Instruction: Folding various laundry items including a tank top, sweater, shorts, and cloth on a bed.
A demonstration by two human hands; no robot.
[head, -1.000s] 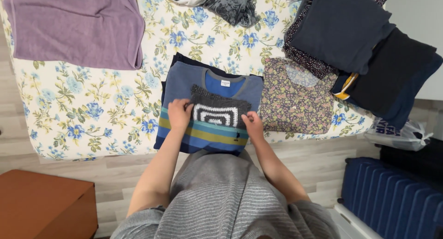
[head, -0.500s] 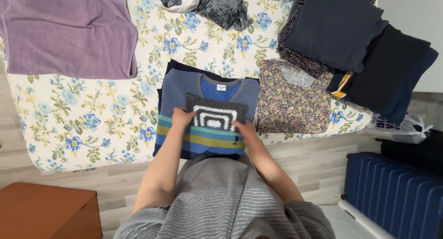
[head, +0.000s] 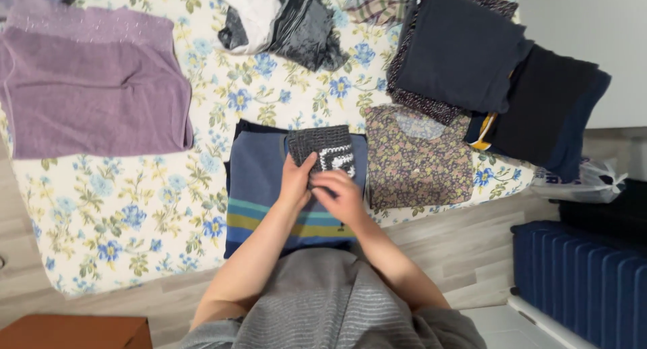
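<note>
A small grey crocheted cloth [head: 322,145] with a white square pattern lies folded on a folded blue striped shirt [head: 259,187], which rests on the flowered bedsheet [head: 121,214]. My left hand [head: 296,180] grips the cloth's lower left edge. My right hand [head: 344,194] presses on its lower right part, fingers bent over the fold. Both forearms reach up from my grey striped top.
A folded floral blouse [head: 421,157] lies right of the shirt. Dark folded clothes [head: 499,66] stack at the upper right. A purple towel [head: 91,86] lies at the left, crumpled garments [head: 283,19] at the top. A blue suitcase [head: 583,275] stands on the floor.
The crocheted cloth has been folded over to about half its width and shifted up the shirt. Both hands have come together at its lower edge. The view has tilted down.
</note>
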